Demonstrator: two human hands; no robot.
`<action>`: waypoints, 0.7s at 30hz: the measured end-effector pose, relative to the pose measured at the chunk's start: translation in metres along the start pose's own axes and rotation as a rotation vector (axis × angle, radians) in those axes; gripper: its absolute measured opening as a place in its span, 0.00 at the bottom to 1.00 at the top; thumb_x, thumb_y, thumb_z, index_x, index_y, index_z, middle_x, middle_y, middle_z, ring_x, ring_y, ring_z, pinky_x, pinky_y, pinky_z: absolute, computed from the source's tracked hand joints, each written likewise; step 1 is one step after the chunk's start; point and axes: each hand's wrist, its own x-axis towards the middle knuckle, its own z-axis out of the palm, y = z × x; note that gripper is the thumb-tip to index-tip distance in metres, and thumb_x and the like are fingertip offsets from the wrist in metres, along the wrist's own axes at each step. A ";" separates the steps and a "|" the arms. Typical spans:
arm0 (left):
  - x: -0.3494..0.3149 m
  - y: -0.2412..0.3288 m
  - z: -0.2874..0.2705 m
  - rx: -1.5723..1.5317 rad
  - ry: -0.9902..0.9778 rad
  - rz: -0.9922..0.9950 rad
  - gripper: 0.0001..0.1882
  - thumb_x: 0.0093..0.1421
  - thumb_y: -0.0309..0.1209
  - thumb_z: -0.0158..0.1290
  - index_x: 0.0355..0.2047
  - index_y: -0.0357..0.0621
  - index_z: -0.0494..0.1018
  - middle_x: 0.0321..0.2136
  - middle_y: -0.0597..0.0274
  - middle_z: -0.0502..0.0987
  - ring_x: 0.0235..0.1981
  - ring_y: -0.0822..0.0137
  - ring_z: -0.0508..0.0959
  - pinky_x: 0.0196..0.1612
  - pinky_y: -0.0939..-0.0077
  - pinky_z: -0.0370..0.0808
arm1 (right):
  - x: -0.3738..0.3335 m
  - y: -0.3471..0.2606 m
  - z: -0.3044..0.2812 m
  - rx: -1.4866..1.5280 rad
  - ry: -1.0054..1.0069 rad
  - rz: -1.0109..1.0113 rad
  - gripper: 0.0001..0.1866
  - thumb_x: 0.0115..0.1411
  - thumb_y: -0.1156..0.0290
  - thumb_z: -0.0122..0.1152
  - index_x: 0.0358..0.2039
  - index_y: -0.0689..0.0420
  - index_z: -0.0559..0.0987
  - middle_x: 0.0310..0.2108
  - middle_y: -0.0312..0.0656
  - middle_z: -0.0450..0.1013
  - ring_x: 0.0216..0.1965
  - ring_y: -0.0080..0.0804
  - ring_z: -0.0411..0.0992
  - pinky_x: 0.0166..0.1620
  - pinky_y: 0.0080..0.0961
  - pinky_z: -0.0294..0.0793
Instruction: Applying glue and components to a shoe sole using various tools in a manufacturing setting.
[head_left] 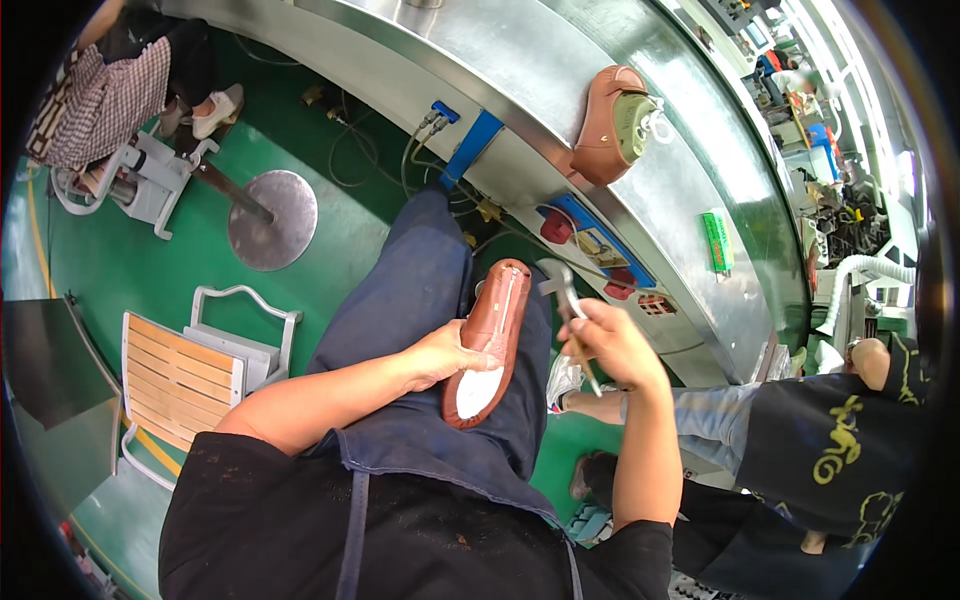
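A brown leather shoe upper [503, 300] rests bottom side up across my lap, a white patch showing at the end nearer me. My left hand [440, 356] grips it from the left side, fingers under it and thumb on the underside. To the right of the shoe, my right hand [612, 342] is closed round a pair of metal lasting pincers [563, 284]. The pincers' curved head points up and away, apart from the leather, and a thin handle end sticks out below my fingers.
On the metal bench [500, 50] ahead sit another brown shoe [600, 125] with a green lining and a green packet [717, 242]. A slatted wooden chair [180, 380] stands left, near a round metal base [272, 220]. Other people are at far left and right [800, 430].
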 end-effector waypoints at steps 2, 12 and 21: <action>-0.003 0.002 0.000 0.000 0.009 -0.014 0.30 0.57 0.27 0.70 0.58 0.36 0.72 0.48 0.57 0.81 0.49 0.65 0.81 0.57 0.68 0.77 | -0.010 -0.005 -0.021 -0.061 0.181 -0.123 0.15 0.71 0.72 0.52 0.54 0.63 0.77 0.36 0.38 0.78 0.35 0.23 0.77 0.39 0.25 0.79; -0.022 0.047 0.035 0.648 0.046 0.286 0.58 0.50 0.31 0.74 0.75 0.37 0.51 0.66 0.47 0.68 0.69 0.58 0.69 0.71 0.63 0.65 | 0.023 0.015 -0.145 -1.230 1.170 -0.548 0.31 0.69 0.64 0.64 0.67 0.67 0.70 0.58 0.61 0.75 0.45 0.57 0.80 0.51 0.40 0.79; -0.028 0.181 0.087 1.670 0.003 1.184 0.48 0.44 0.25 0.70 0.68 0.48 0.66 0.56 0.52 0.75 0.49 0.49 0.81 0.50 0.56 0.79 | -0.060 0.006 -0.030 0.408 -0.200 -0.549 0.53 0.56 0.40 0.74 0.68 0.69 0.67 0.54 0.53 0.77 0.49 0.43 0.81 0.40 0.38 0.87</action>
